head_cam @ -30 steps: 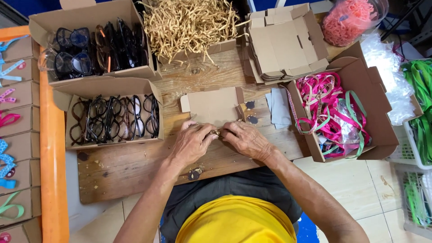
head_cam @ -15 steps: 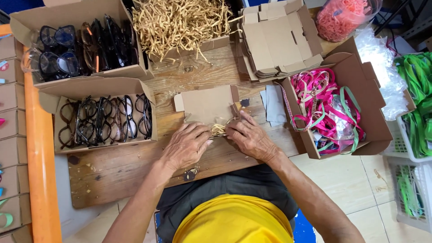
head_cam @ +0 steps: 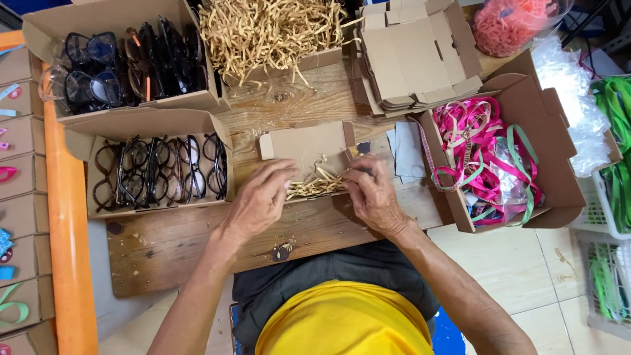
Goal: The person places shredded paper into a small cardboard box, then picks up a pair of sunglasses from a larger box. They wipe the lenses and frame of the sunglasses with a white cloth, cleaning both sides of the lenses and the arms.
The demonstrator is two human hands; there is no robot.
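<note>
A person in a yellow shirt (head_cam: 345, 319) sits at a wooden table (head_cam: 197, 246), both hands meeting over a small open carton (head_cam: 309, 144) at the table's middle. A wad of tan paper shred (head_cam: 314, 185) lies at the carton's near edge, right between the two hands. The left hand (head_cam: 259, 200) comes in from 7 o'clock, fingers bent and partly closed, fingertips touching the shred's left end. The right hand (head_cam: 374, 194) comes in from 5 o'clock, fingers curled down on the shred's right end; whether it is pinching strands or only pressing them I cannot tell.

At 12 o'clock from the carton sits a big heap of the same shred (head_cam: 273, 29) in a box. At 1 o'clock is a stack of flat folded cartons (head_cam: 417, 56). At 3 o'clock, just beside the right hand, an open box of pink and green ribbons (head_cam: 490, 158). At 9 o'clock, a box of glasses (head_cam: 158, 171) with dark frames standing in a row, and beyond it at 10 o'clock a second box of darker glasses (head_cam: 125, 66). An orange rail (head_cam: 69, 230) runs along the table's left side, with more small boxes (head_cam: 20, 138) lined up past it. Far right, baskets hold green straps (head_cam: 618, 131), and a clear bag of pink bands (head_cam: 509, 26) sits at the top corner.
</note>
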